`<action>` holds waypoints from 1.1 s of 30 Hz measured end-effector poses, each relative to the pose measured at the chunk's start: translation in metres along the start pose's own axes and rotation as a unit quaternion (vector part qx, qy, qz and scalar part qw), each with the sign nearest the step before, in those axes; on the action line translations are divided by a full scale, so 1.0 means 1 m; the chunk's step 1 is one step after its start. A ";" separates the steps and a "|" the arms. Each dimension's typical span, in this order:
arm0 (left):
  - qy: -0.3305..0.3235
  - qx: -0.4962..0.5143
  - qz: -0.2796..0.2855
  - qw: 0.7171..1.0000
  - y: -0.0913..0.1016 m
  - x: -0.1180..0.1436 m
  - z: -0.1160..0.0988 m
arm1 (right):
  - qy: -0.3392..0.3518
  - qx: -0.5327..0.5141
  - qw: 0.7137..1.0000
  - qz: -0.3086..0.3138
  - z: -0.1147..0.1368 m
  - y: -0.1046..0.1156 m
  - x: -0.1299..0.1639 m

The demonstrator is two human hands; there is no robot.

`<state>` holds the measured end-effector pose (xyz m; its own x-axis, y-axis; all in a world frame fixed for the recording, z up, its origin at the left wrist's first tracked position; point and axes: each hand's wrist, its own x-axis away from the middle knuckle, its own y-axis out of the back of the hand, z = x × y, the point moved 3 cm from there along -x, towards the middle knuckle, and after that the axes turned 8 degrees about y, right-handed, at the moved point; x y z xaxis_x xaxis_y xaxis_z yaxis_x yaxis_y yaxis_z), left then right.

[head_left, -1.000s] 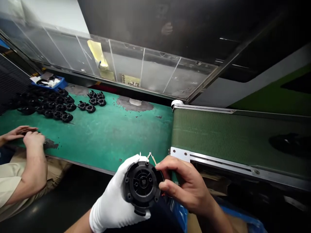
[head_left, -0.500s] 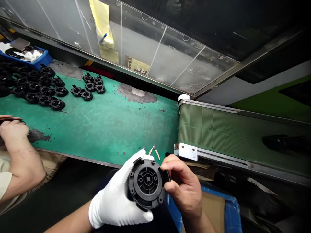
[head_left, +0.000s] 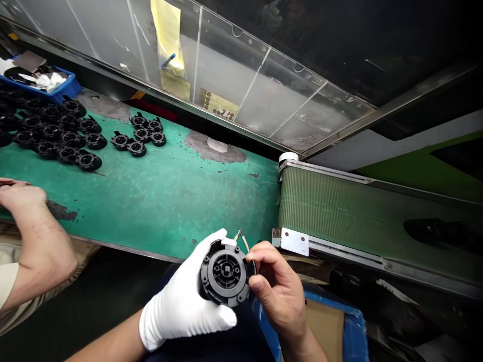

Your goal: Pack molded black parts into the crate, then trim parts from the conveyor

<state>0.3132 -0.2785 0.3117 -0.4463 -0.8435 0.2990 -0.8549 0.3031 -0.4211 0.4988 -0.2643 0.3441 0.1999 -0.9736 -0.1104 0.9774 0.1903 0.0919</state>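
A round black plastic part [head_left: 226, 274], with ribs and small screw posts on its face, is held up in front of me. My left hand [head_left: 188, 296], in a white glove, wraps round its left side, thumb below and fingers above. My bare right hand [head_left: 279, 286] pinches a curved black tab at the part's right edge between thumb and forefinger. Just behind the part lies a pair of cutting pliers [head_left: 243, 240] with pale handles, partly hidden by the part and my hands.
Many similar black parts [head_left: 68, 138] crowd the left of the green bench [head_left: 162, 196]. Behind them sits a blue bin [head_left: 62, 90]. A co-worker's arm [head_left: 41, 226] rests at the left edge. A ribbed conveyor belt [head_left: 332, 201] runs off rightward. A blue-edged cardboard box [head_left: 328, 327] stands below.
The black part has shifted slightly up and left, with both hands still on it. The tab at its right edge now sits closer against the part. The co-worker's arm has moved a little.
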 end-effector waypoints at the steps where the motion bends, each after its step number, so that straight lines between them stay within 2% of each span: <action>1: 0.002 -0.006 0.001 1.000 0.001 -0.002 -0.001 | -0.004 -0.002 1.000 -0.006 -0.001 0.000 0.001; 6: 0.008 -0.016 0.017 1.000 0.004 -0.008 -0.005 | -0.007 0.003 1.000 -0.027 -0.001 0.001 0.003; 15: 0.043 0.062 0.068 0.995 0.002 -0.011 -0.003 | -0.014 -0.008 0.999 -0.043 0.000 0.003 0.007; 25: 0.046 0.099 0.074 0.991 0.004 -0.008 -0.004 | -0.017 -0.014 0.999 -0.038 -0.002 0.000 0.006; 33: 0.023 0.007 0.021 0.999 0.008 -0.005 -0.007 | -0.008 -0.005 1.000 -0.025 -0.002 0.002 0.004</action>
<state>0.3071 -0.2690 0.3129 -0.4946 -0.8081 0.3200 -0.8311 0.3320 -0.4462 0.5013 -0.2679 0.3417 0.1497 -0.9838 -0.0985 0.9869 0.1425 0.0762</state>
